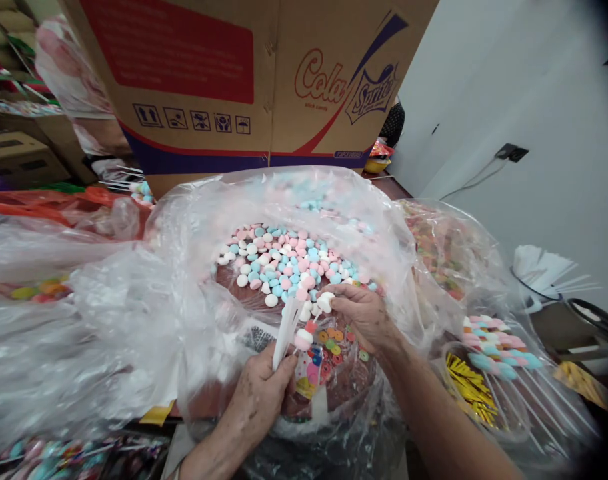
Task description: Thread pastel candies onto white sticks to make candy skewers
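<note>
My left hand (259, 383) is closed around a bundle of white sticks (287, 333). Just beside the bundle, pink and white candy pieces (304, 339) and a small red one are threaded on a stick that seems to come from the same hand. Between thumb and fingers, my right hand (361, 315) pinches a white candy (326, 302) near that stick's tip. Beyond both hands lies a loose heap of pink, blue and white candies (289, 263) inside a clear plastic bag (184, 313). Under the hands, printed plastic with colourful rings (334, 340) shows.
A large cardboard box (204, 67) stands behind the bag. At right are finished candy skewers (501, 347), a tub of gold ties (469, 387) and white sticks (544, 267). Another person (79, 87) is at far left. Plastic bags (74, 340) cover the left side.
</note>
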Motion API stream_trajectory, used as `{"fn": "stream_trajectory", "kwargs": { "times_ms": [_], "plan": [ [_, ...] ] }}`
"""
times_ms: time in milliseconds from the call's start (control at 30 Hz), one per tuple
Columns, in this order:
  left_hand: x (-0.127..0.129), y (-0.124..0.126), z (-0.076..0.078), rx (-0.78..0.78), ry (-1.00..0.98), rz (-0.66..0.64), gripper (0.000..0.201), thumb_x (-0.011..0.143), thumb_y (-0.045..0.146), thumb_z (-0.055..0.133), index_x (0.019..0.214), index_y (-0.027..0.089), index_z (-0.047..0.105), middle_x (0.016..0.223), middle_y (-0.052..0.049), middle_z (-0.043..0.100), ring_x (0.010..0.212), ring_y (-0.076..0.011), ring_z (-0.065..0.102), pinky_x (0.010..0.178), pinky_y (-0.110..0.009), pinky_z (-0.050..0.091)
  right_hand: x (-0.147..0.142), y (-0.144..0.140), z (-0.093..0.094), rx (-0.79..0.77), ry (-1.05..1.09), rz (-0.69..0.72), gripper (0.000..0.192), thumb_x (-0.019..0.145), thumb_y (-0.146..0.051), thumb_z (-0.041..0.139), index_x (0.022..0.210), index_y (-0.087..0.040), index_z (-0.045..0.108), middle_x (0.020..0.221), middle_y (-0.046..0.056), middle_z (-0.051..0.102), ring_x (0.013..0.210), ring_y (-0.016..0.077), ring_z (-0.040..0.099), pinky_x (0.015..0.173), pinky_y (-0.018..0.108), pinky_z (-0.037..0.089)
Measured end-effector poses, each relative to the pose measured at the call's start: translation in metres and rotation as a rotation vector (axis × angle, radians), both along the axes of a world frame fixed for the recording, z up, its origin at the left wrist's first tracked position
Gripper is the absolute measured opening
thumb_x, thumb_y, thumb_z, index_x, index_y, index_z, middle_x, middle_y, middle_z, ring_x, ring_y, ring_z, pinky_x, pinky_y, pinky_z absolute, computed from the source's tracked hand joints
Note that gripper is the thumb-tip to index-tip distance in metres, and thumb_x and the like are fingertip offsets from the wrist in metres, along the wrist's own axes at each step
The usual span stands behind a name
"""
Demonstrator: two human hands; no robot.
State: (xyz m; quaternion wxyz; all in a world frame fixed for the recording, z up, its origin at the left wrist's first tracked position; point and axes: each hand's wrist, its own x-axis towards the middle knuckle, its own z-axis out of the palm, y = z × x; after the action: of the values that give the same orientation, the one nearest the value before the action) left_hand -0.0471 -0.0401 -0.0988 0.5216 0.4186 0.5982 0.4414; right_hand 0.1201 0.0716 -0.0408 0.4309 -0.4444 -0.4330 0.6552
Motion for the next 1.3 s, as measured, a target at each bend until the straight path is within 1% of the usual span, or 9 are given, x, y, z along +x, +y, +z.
{"fn": "stream_trajectory", "kwargs": {
  "times_ms": [233,367,467,633,800,933,1000,1167,1300],
  "plan": [
    [0.0,0.0,-0.002,0.012,0.019,0.002,0.027,0.083,0.044,0.059,0.075,0.02,0.065,0.047,0.004,0.054,0.042,-0.0154,0.047,0.04,-0.024,0.034,-0.001,-0.001,-0.005,0.081,-0.049,0.007,0.023,0.059,-0.025,0.081,0.082,-0.02,0.081,0.076,0.001,0.077,0.067,0.0145,0.067,0.068,0.027,0.054],
    [-0.001,0.0,-0.007,0.031,0.038,0.002,0.028,0.085,0.044,0.057,0.073,0.02,0.064,0.05,0.003,0.057,0.043,-0.0143,0.044,0.042,-0.023,0.032,0.002,-0.002,-0.016,0.14,-0.113,0.023,0.024,0.064,-0.027,0.08,0.087,-0.021,0.081,0.084,0.001,0.078,0.075,0.0169,0.068,0.074,0.03,0.054],
    [0.0,0.0,-0.008,0.031,0.021,0.028,0.028,0.084,0.044,0.059,0.069,0.02,0.063,0.05,0.002,0.057,0.044,-0.0144,0.044,0.043,-0.023,0.031,0.006,-0.002,-0.025,0.206,-0.224,0.052,0.028,0.072,-0.03,0.076,0.099,-0.024,0.08,0.092,0.001,0.078,0.082,0.0193,0.07,0.078,0.033,0.055],
    [0.0,0.001,0.0,-0.007,0.02,0.012,0.03,0.083,0.045,0.058,0.066,0.021,0.06,0.044,0.005,0.049,0.041,-0.014,0.04,0.042,-0.024,0.027,0.009,-0.003,-0.031,0.346,-0.453,0.114,0.031,0.081,-0.031,0.067,0.109,-0.025,0.078,0.094,-0.001,0.078,0.086,0.0215,0.07,0.086,0.038,0.056],
    [0.0,0.001,0.008,0.034,0.072,0.008,0.029,0.084,0.041,0.054,0.064,0.021,0.059,0.048,0.004,0.053,0.045,-0.0148,0.045,0.046,-0.025,0.033,0.001,-0.013,-0.027,0.448,-0.542,0.131,0.034,0.086,-0.031,0.06,0.116,-0.029,0.075,0.103,-0.003,0.078,0.093,0.0237,0.071,0.088,0.042,0.057],
    [0.0,0.001,0.008,0.008,0.12,0.027,0.029,0.083,0.041,0.053,0.062,0.021,0.057,0.048,0.004,0.052,0.047,-0.0155,0.047,0.049,-0.025,0.036,-0.003,-0.02,-0.024,0.668,-0.637,0.175,0.037,0.091,-0.025,0.051,0.12,-0.027,0.073,0.117,0.0,0.074,0.107,0.0221,0.069,0.096,0.038,0.055],
    [0.0,0.002,0.007,0.008,0.114,0.041,0.029,0.082,0.042,0.054,0.063,0.021,0.057,0.049,0.003,0.053,0.048,-0.0159,0.048,0.048,-0.026,0.036,-0.004,-0.023,-0.023,0.751,-0.675,0.195,0.037,0.092,-0.023,0.048,0.12,-0.025,0.073,0.118,0.002,0.074,0.108,0.0207,0.069,0.096,0.035,0.055],
    [0.0,0.002,0.007,-0.003,0.125,0.069,0.029,0.082,0.044,0.056,0.065,0.021,0.06,0.045,0.004,0.049,0.044,-0.0153,0.045,0.045,-0.026,0.033,-0.008,-0.033,-0.026,0.862,-0.704,0.224,0.036,0.095,-0.022,0.046,0.119,-0.023,0.071,0.113,0.005,0.075,0.103,0.0191,0.071,0.091,0.032,0.057],
    [-0.002,0.0,0.003,0.004,0.079,0.085,0.033,0.081,0.047,0.061,0.061,0.02,0.059,0.045,0.004,0.051,0.043,-0.0142,0.045,0.043,-0.024,0.032,-0.013,-0.043,-0.032,0.912,-0.74,0.225,0.037,0.096,-0.021,0.043,0.122,-0.021,0.069,0.114,0.008,0.075,0.101,0.0193,0.072,0.088,0.031,0.058]
  ]
}}
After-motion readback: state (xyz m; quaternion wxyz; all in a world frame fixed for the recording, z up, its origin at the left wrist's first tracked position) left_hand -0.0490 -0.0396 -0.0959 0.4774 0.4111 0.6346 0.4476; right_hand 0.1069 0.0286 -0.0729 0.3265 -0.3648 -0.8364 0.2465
